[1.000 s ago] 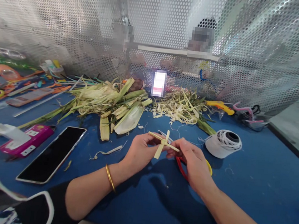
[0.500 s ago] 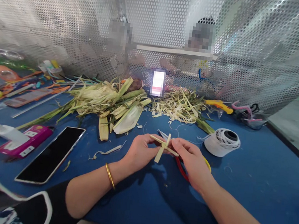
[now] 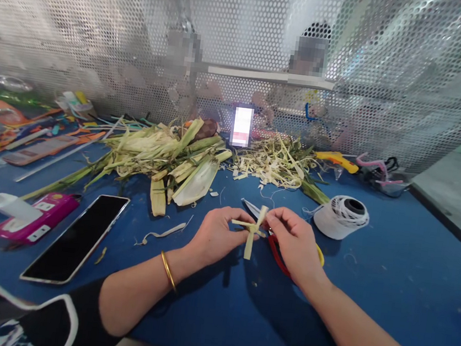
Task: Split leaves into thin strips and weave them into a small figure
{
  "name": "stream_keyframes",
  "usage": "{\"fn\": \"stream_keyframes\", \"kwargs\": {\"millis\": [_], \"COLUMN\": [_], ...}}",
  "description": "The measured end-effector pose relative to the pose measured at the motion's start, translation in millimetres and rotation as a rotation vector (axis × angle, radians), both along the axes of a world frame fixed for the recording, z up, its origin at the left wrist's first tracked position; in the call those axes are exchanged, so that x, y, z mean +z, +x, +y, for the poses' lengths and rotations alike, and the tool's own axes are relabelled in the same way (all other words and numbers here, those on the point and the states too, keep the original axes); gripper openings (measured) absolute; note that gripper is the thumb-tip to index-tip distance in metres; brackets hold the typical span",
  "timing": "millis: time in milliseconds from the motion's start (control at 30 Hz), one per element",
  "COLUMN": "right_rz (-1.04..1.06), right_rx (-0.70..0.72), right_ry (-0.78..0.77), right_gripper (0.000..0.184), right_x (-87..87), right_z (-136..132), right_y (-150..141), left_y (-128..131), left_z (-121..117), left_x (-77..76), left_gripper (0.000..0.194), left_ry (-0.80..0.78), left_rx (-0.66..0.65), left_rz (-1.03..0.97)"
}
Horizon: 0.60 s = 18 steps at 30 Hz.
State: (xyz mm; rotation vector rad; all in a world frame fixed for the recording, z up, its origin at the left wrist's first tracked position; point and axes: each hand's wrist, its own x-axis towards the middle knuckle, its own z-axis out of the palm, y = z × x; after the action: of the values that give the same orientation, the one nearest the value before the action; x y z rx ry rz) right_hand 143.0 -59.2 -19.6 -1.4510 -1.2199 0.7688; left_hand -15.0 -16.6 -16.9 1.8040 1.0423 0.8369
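Observation:
Between my two hands is a small cross-shaped piece of pale green folded leaf strips (image 3: pixel 250 236), its arms sticking out in several directions. My left hand (image 3: pixel 224 229) pinches it from the left, thumb below and fingers partly hidden behind. My right hand (image 3: pixel 293 238) grips the upper right arm of the piece between thumb and fingertips. Beneath my right hand lie scissors (image 3: pixel 277 256) with red and yellow handles, blades pointing up and left. A spool of white thread (image 3: pixel 335 224) stands tilted to the right of my right hand.
Behind my hands lie a heap of corn husks (image 3: pixel 153 153) and a pile of shredded strips (image 3: pixel 275 164). A phone (image 3: pixel 77 239) and a purple power block (image 3: pixel 38 217) with a white cable are at left. A yellow glue gun (image 3: pixel 335 160) sits at back right, before a perforated metal screen (image 3: pixel 237 40).
The leaf-strip cross has turned in my fingers, so its lower arm now points straight down. My right hand has shifted slightly, its fingers now on the upper right arm.

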Motion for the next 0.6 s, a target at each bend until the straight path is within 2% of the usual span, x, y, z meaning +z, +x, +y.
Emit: {"fn": "stream_keyframes", "kwargs": {"millis": [100, 233, 300, 367, 433, 500, 600], "right_rz": [-0.151, -0.265, -0.288, -0.265, -0.198, -0.103, 0.030], "right_rx": [-0.029, 0.171, 0.217, 0.204, 0.118, 0.056, 0.204], "right_ry": [0.039, -0.060, -0.070, -0.051, -0.038, -0.034, -0.109], "right_gripper": [0.029, 0.032, 0.031, 0.029, 0.022, 0.020, 0.021], "right_x": [8.5, 12.1, 9.4, 5.7, 2.4, 0.3, -0.1], "right_z": [-4.3, -10.3, -10.5, -8.5, -4.8, -0.9, 2.9], "right_y": [-2.0, -10.0, -11.6, -9.9, -6.1, -2.7, -0.8], "left_y": [-0.4, -1.7, -2.2, -2.1, -1.4, -0.1, 1.2], "left_z": [0.2, 1.0, 1.7, 2.5, 2.7, 2.2, 0.9], "left_x": [0.9, 2.2, 1.6, -0.2, -2.8, -4.3, -1.6], "left_gripper": [0.010, 0.009, 0.012, 0.011, 0.011, 0.017, 0.019], "left_ry": [0.015, 0.065, 0.067, 0.073, 0.066, -0.013, -0.206], "left_rx": [0.041, 0.105, 0.116, 0.118, 0.130, 0.125, 0.048], "left_rz": [-0.019, 0.014, 0.015, -0.011, -0.062, -0.137, -0.226]}}
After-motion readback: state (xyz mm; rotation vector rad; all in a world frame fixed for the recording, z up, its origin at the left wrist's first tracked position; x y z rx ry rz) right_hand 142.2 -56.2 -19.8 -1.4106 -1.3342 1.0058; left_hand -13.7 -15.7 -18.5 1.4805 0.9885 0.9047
